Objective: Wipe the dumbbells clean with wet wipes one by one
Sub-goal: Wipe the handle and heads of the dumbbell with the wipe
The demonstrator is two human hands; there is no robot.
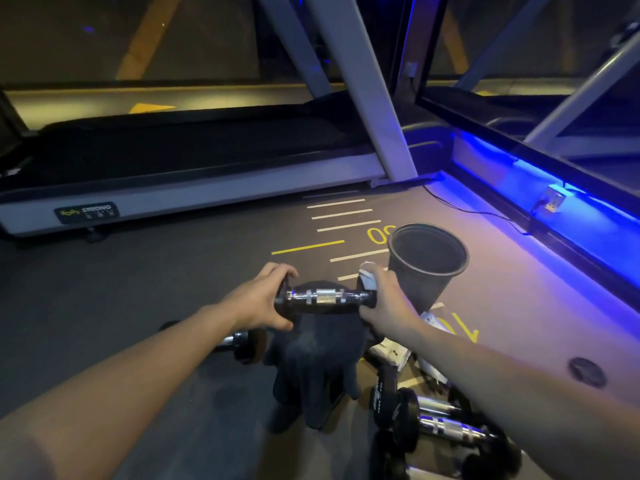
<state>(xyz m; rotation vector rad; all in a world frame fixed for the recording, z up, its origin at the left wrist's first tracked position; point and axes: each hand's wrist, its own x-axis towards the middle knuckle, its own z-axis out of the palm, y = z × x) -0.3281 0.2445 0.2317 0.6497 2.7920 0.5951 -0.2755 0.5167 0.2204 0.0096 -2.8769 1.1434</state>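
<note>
Held level above the floor [173, 306], between both hands: a small dumbbell [325, 296] with chrome handle and black end plates. Left hand [258, 301] cupped over the left plate, fingers [282, 271] curled round its rim and thumb beneath. Right hand [388, 299] wrapped over the right plate, fingers closed on a white wet wipe [367, 277] pressed against that plate. Directly below the dumbbell, a dark cloth [315, 368] draped in a heap. To the left of the cloth, on the floor, another dumbbell [239, 342], partly hidden by the left forearm. At lower right, more dumbbells [436, 420] lying close together, with white wipe packaging [391, 353] just beyond them. Beside the right hand, a dark bin [427, 261] standing on yellow and white floor markings. Further back, a treadmill [194, 188]; along the right, a blue light strip [540, 188].
</note>
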